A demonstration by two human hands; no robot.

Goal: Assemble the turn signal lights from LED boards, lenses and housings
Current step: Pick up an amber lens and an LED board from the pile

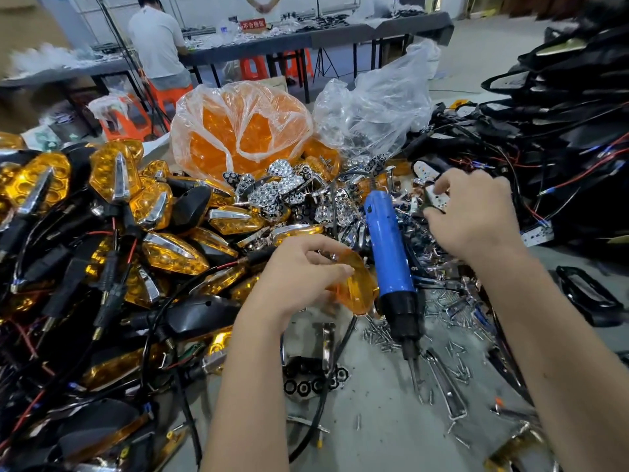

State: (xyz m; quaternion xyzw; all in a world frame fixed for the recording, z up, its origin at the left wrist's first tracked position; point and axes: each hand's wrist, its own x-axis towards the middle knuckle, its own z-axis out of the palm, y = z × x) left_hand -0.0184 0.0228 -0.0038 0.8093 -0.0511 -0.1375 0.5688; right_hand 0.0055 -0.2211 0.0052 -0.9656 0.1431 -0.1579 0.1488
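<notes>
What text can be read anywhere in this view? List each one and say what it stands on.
"不合格区": white characters on the red sign on the far bench.
Blue electric screwdriver: small marks near its black collar, too blurred to read.
Printed paper at the left edge: too blurred to read.
No other legible text.
</notes>
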